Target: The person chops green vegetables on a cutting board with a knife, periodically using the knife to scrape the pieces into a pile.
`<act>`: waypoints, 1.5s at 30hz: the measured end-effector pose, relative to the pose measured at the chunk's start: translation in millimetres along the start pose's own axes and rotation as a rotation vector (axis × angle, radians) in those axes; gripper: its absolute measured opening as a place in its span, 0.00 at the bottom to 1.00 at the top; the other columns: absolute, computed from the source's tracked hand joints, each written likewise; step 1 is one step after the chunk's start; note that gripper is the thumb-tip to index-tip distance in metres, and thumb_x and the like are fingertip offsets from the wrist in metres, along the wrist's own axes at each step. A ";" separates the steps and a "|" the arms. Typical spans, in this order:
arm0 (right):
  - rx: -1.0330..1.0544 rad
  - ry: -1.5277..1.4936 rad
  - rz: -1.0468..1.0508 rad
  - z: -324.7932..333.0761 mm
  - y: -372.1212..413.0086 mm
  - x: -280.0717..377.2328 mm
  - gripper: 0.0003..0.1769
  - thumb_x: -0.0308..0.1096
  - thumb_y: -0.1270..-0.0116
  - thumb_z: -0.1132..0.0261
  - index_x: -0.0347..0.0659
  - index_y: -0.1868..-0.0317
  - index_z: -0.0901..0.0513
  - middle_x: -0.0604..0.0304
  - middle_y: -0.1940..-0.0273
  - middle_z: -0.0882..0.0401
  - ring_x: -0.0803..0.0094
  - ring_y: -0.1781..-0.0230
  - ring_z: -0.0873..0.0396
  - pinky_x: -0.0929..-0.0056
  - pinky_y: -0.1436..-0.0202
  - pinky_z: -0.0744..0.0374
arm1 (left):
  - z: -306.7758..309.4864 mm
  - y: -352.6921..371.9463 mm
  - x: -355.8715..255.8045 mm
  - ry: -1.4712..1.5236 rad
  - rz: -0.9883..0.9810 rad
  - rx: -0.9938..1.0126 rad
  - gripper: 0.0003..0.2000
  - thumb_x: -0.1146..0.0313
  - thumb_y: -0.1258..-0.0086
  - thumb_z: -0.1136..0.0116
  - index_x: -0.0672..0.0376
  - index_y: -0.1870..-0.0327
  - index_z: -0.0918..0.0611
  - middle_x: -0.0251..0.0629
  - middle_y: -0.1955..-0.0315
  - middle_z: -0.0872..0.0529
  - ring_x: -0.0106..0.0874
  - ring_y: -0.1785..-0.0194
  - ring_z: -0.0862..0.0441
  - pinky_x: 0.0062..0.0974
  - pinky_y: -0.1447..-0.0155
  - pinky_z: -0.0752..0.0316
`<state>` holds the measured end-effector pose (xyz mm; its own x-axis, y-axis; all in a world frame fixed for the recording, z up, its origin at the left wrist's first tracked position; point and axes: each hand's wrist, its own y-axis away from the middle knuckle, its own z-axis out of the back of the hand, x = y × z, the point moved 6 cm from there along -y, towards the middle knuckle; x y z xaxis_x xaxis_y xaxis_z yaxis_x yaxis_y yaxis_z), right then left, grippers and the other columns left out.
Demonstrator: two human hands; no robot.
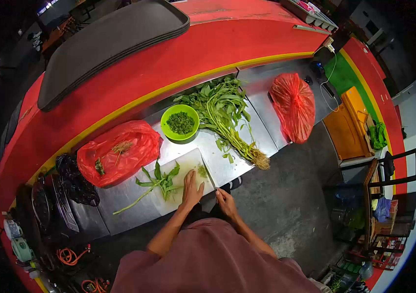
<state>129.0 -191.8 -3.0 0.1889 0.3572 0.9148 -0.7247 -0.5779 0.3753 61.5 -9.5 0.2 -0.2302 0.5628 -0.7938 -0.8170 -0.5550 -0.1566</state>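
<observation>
My left hand lies on the white cutting board, fingers stretched out and the thumb apart; nothing shows in its grip. Just beyond the fingertips is a small heap of finely chopped greens. My right hand is closed around the handle of a knife, whose blade points away from me along the board's right side. A leafy green stalk lies left of my left hand, partly on the board, its stem reaching onto the metal table. Behind the board stands a lime-green bowl of chopped greens.
A large bunch of leafy greens with roots lies right of the bowl. An open red plastic bag with plant scraps sits left, beside a black bag. A tied red bag stands far right. Dark trays rest on the red counter.
</observation>
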 end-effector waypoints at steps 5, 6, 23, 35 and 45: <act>-0.046 -0.019 -0.042 1.5 -1.4 3.8 0.24 0.46 0.16 0.40 0.34 0.35 0.16 0.67 0.70 0.23 0.81 0.69 0.29 0.76 0.64 0.27 | -8.0 -17.6 3.3 0.180 0.015 0.071 0.34 0.68 0.32 0.31 0.70 0.26 0.30 0.59 0.27 0.30 0.57 0.23 0.34 0.47 0.21 0.36; -0.042 -0.050 -0.062 1.5 -1.2 2.2 0.24 0.46 0.16 0.40 0.34 0.35 0.16 0.68 0.70 0.22 0.82 0.68 0.28 0.76 0.64 0.27 | -4.3 -20.2 0.9 0.079 0.002 0.058 0.35 0.68 0.33 0.29 0.69 0.26 0.30 0.59 0.27 0.30 0.58 0.22 0.35 0.47 0.21 0.37; -0.112 -0.100 -0.042 5.9 12.3 -15.7 0.24 0.45 0.15 0.42 0.39 0.31 0.19 0.72 0.72 0.25 0.86 0.76 0.32 0.81 0.73 0.34 | 3.0 -43.9 6.8 -0.252 -0.075 0.047 0.41 0.53 0.43 0.20 0.59 0.29 0.24 0.42 0.33 0.24 0.45 0.27 0.32 0.47 0.27 0.39; -0.092 -0.034 -0.008 0.2 0.5 -25.7 0.21 0.44 0.15 0.41 0.38 0.35 0.16 0.72 0.72 0.24 0.86 0.75 0.31 0.80 0.73 0.33 | 45.0 -28.7 8.3 -0.052 -0.083 -0.145 0.20 0.63 0.37 0.23 0.57 0.45 0.14 0.42 0.51 0.14 0.46 0.44 0.17 0.43 0.40 0.27; -0.035 0.226 0.064 16.9 -19.9 15.2 0.22 0.46 0.16 0.40 0.33 0.43 0.15 0.63 0.74 0.21 0.78 0.73 0.25 0.72 0.66 0.25 | 36.6 14.1 -2.6 -0.209 -0.089 0.023 0.30 0.58 0.41 0.21 0.57 0.37 0.18 0.40 0.49 0.17 0.43 0.42 0.20 0.45 0.41 0.29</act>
<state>157.5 -187.4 6.0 -0.0084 0.4778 0.8784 -0.7540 -0.5801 0.3083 31.3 3.6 21.5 -0.2594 0.7249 -0.6382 -0.8503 -0.4847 -0.2049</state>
